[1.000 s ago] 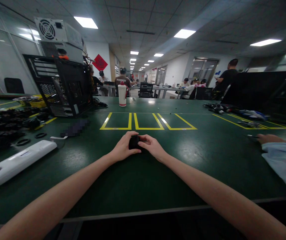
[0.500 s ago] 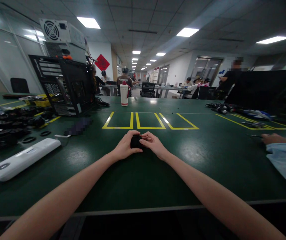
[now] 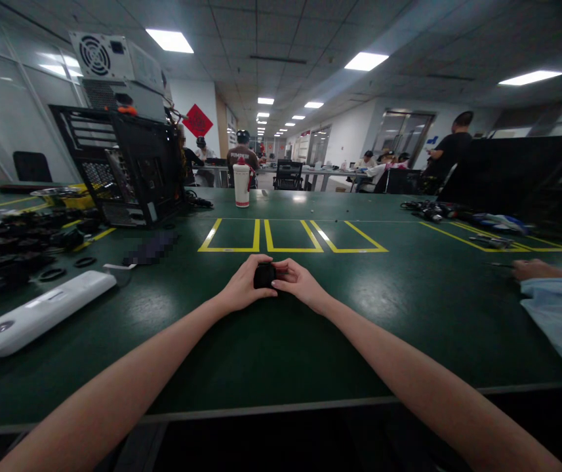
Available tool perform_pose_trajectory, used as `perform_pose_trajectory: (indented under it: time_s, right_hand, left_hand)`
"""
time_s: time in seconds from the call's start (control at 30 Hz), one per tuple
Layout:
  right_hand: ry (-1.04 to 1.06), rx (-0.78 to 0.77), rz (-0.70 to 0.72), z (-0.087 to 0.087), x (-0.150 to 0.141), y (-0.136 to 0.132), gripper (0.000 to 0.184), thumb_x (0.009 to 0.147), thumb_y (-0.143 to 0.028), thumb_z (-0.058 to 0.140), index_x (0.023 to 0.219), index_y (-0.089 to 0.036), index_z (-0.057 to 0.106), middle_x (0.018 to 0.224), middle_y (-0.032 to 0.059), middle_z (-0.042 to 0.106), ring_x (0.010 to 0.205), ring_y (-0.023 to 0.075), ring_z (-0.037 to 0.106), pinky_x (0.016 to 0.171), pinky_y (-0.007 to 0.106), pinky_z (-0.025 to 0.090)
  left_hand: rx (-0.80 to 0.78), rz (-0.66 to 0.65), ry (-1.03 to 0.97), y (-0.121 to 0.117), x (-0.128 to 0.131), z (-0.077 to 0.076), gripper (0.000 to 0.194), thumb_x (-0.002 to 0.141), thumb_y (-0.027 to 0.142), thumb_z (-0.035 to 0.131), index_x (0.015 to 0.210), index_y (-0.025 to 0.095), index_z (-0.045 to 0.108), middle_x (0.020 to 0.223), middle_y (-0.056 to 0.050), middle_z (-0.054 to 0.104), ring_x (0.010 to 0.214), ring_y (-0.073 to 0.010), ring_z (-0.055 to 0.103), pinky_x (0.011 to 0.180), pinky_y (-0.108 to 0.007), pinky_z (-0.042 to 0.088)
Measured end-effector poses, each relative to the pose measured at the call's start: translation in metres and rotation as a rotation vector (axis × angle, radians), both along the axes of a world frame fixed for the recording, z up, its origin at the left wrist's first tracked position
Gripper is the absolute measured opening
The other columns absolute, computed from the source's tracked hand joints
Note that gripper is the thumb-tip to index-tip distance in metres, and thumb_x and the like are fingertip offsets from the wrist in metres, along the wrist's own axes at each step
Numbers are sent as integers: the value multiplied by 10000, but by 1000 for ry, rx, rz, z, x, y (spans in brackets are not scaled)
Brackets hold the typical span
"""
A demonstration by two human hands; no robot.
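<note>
A small black block-like object [image 3: 263, 276] is held between my two hands over the middle of the green table [image 3: 281, 354]. Its exact kind is too dark to make out. My left hand [image 3: 245, 286] grips it from the left, fingers over the far side and thumb at the near side. From the right, my right hand [image 3: 301, 284] pinches its edge with thumb and fingertips. Just beyond the hands lie yellow tape outlines [image 3: 292, 249] on the tabletop.
Left are a white power strip [image 3: 44, 313], black rings [image 3: 52, 275], dark parts [image 3: 15, 242] and an open computer case [image 3: 128, 164]. A white cup [image 3: 242, 185] stands farther back. At right, a co-worker's hand [image 3: 539, 269] in a light-blue sleeve rests near cables [image 3: 431, 210].
The whole view shifts slightly as the head moves. Both hands keep their grip on the black object, which turns a little between the fingers.
</note>
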State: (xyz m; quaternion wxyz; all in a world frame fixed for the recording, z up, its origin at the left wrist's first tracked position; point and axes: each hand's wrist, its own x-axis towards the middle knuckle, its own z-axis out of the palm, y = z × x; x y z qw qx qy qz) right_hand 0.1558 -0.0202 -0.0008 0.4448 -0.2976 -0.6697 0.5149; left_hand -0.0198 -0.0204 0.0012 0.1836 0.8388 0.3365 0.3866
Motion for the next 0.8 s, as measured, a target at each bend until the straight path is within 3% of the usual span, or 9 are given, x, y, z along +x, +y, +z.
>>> perform_pose_trajectory:
  time_s: [0.17, 0.33, 0.6, 0.8]
  right_hand:
    - [-33, -6, -106, 2, -3, 0, 196, 709, -307, 572, 857, -187, 525, 883, 15, 569, 846, 130, 543, 834, 333, 411]
    - [-88, -37, -158, 8, -5, -2, 241, 705, -290, 576, 914, -178, 533, 951, 43, 557, 914, 152, 524, 843, 338, 402]
    - [3, -21, -25, 4, -3, -6, 312, 644, -239, 640, 918, -200, 495, 970, 18, 546, 899, 146, 547, 849, 337, 408]
    - [-28, 11, -119, 3, -4, -3, 192, 725, -303, 551, 884, -198, 525, 897, 15, 562, 873, 133, 529, 832, 327, 406]
  left_hand:
    - [20, 2, 10, 1, 0, 0, 623, 628, 335, 679, 1144, 224, 347, 1125, -69, 427, 1049, -241, 443, 902, -424, 367]
    - [31, -6, 24, 1, -1, -1, 624, 637, 345, 670, 1151, 235, 334, 1132, -69, 420, 1055, -239, 439, 901, -427, 371]
    - [45, -7, 26, 2, -1, -1, 610, 644, 335, 666, 1147, 227, 339, 1125, -70, 420, 1047, -236, 442, 898, -418, 375]
    - [44, -5, 32, 1, -1, 0, 621, 643, 358, 663, 1155, 229, 336, 1126, -73, 422, 1045, -244, 446, 888, -432, 382]
